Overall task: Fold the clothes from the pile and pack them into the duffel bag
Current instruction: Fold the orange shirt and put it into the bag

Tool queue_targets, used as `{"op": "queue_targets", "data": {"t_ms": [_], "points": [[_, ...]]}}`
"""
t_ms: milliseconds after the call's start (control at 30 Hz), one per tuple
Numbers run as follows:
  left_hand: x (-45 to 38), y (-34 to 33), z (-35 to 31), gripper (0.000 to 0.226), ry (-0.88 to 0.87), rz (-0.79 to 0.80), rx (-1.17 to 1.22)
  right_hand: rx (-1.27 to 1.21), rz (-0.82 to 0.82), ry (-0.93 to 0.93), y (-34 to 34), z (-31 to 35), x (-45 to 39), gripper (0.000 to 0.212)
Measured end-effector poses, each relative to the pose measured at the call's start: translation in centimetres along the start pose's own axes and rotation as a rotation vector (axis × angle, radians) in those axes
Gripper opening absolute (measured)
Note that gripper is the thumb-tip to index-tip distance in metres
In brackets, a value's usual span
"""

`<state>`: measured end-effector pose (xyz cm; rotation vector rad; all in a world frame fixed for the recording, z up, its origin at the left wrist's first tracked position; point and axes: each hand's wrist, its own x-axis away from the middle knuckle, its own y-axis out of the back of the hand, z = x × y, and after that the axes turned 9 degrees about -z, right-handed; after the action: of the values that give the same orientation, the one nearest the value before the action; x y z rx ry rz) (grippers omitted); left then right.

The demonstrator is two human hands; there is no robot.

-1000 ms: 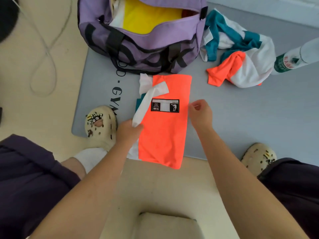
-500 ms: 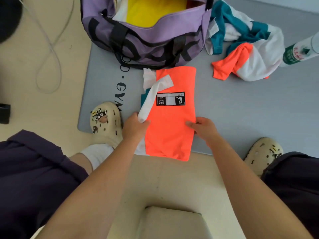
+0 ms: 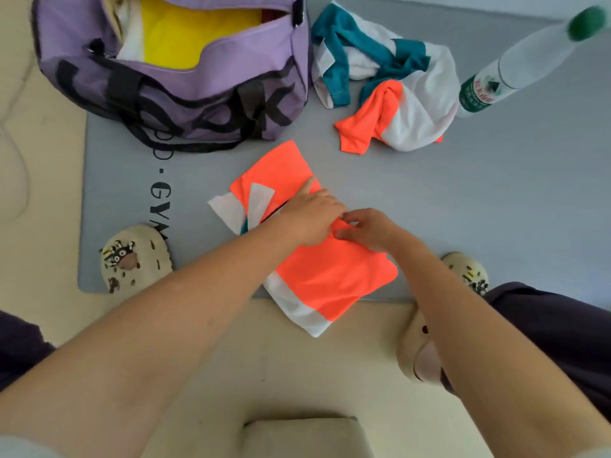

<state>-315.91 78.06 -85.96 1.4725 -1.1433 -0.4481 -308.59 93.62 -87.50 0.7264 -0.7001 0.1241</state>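
A folded orange garment (image 3: 330,279) with a white band lies slantwise at the near edge of the grey mat (image 3: 496,200), its near corner hanging over the floor. My left hand (image 3: 307,216) presses flat on its middle, fingers straight and pointing up-left. My right hand (image 3: 367,228) sits just to the right of it, its fingertips pinching the orange fabric. The purple duffel bag (image 3: 205,84) stands open at the back left with yellow and white clothes (image 3: 198,31) inside. An unfolded teal, white and orange pile (image 3: 403,94) lies to the right of the bag.
A plastic bottle (image 3: 496,81) with a green cap stands at the back right on the mat. My cream clogs (image 3: 132,256) (image 3: 466,269) flank the garment. A pale cushion (image 3: 297,438) is at the bottom edge, and a thin cable (image 3: 13,160) lies on the floor at left.
The orange garment has turned from lying straight to lying slantwise. Both hands moved from its side edges to its middle, and the left hand now covers the black label.
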Motion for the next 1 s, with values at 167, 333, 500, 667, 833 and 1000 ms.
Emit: {"op": "queue_targets", "data": {"t_ms": [167,333,500,667,833,1000], "points": [[-3.6,0.3,2.3,0.040,0.063,0.092,-0.145,0.109,0.050,-0.019,3.2,-1.5,-1.3,0.039],[-3.8,0.6,5.4,0.045,0.278,0.022,0.022,0.444,0.052,-0.070,5.2,-3.0,-2.0,0.024],[-2.4,0.2,6.6,0.034,0.517,-0.350,0.125,0.246,-0.605,-0.114,6.1,-3.2,-2.1,0.025],[0.7,-1.0,6.1,0.047,0.497,-0.448,0.088,0.015,-0.572,-0.276,4.6,-3.6,-1.2,0.049],[4.1,-2.0,5.1,0.031,0.409,-0.454,0.045,0.192,-0.619,-0.384,2.6,-3.7,0.2,0.038],[6.6,-2.3,5.2,0.019,0.435,-0.345,0.038,0.398,-0.605,0.118,-1.6,0.8,0.9,0.048]]}}
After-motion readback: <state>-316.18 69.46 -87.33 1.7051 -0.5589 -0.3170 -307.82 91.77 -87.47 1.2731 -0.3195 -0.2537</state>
